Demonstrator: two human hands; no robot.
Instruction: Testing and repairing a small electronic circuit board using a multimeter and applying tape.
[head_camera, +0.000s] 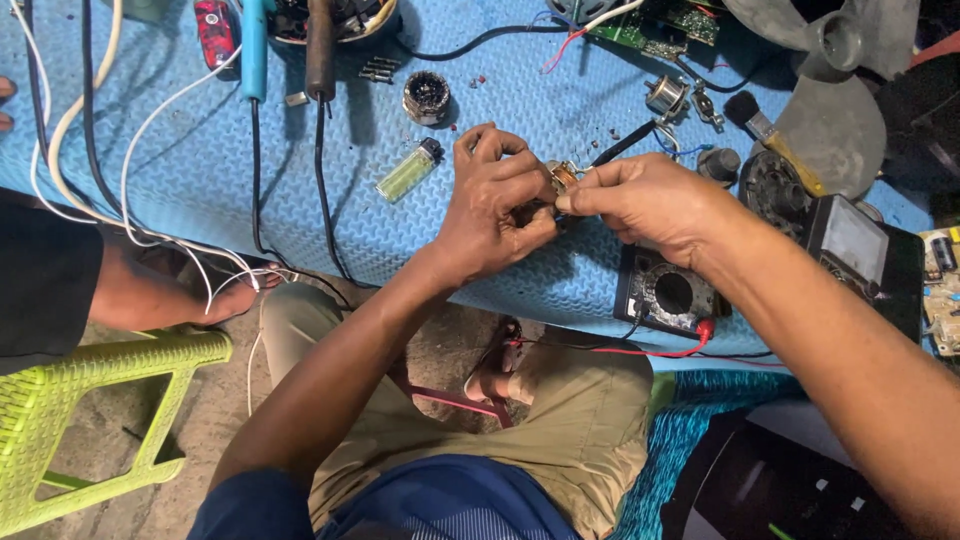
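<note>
My left hand (495, 205) and my right hand (645, 200) meet above a blue foam mat (200, 170). Together they pinch a small brass-coloured metal part (563, 177) between their fingertips. Most of the part is hidden by my fingers. A black probe lead (622, 145) runs up and right from the part. Just below my right hand lies a black multimeter (665, 295) with a round dial and a red lead plugged in.
On the mat lie a green lighter (410, 170), a round metal bearing part (427, 97), a blue-handled tool (254, 50), a brown-handled soldering iron (320, 50), a brush (770, 135), a grey fan blade (830, 90) and a circuit board (650, 25). Another person's foot (225, 300) and a green plastic stool (90, 410) are at the left.
</note>
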